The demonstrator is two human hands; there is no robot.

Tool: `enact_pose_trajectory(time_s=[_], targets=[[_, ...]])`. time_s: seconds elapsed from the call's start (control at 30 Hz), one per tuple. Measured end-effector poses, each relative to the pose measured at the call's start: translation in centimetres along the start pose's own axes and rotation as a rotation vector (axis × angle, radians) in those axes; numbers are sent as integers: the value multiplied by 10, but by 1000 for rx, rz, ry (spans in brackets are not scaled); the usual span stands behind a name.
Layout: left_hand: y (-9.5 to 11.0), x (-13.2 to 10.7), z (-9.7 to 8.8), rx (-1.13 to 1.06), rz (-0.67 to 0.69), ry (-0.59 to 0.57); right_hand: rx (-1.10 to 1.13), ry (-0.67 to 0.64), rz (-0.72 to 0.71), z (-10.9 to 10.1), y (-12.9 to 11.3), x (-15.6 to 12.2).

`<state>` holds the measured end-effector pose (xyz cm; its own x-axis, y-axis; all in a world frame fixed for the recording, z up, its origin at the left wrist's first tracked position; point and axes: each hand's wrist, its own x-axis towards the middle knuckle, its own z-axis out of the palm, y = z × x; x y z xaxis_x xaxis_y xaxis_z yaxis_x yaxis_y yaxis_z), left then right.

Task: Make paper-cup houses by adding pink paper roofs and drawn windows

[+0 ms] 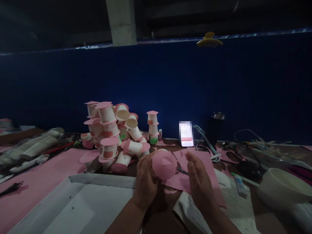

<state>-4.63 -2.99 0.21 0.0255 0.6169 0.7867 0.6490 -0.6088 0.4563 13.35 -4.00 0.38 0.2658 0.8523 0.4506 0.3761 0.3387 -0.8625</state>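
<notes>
A paper cup with a round pink paper roof (164, 165) is in my left hand (146, 182), its roof turned toward me. The cup's body is mostly hidden behind the roof and my fingers. My right hand (199, 178) stands a little to the right of it, fingers stretched out, holding nothing that I can see. Pink paper sheets (207, 162) lie beneath and behind the hands. Between the hands a dark slim object (182, 171) rests on the paper; its kind is hard to tell. Left of my left hand are stacked and tipped paper cups with pink roofs (109, 151).
A short tower of roofed cups (153, 127) stands behind, near a lit phone (186, 134). To the right are a dark flask (216, 128), a small tube (240, 186) and a cream-coloured bowl (270, 187). A white shallow tray (102, 179) lies front left.
</notes>
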Motion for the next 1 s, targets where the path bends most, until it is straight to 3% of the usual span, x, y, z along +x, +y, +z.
enact_pose_trajectory(time_s=[0.23,0.53,0.77,1.0], targets=[[-5,1,3,152,120,-88,375,-186,243,1,-19,2],[3,1,8,118,45,-241,416,-188,343,3,-22,1],[0,-3,11,61,96,-361,483,-224,509,1,-23,3],[-1,-5,12,7,91,-387,478,-303,667,-1,-19,3]])
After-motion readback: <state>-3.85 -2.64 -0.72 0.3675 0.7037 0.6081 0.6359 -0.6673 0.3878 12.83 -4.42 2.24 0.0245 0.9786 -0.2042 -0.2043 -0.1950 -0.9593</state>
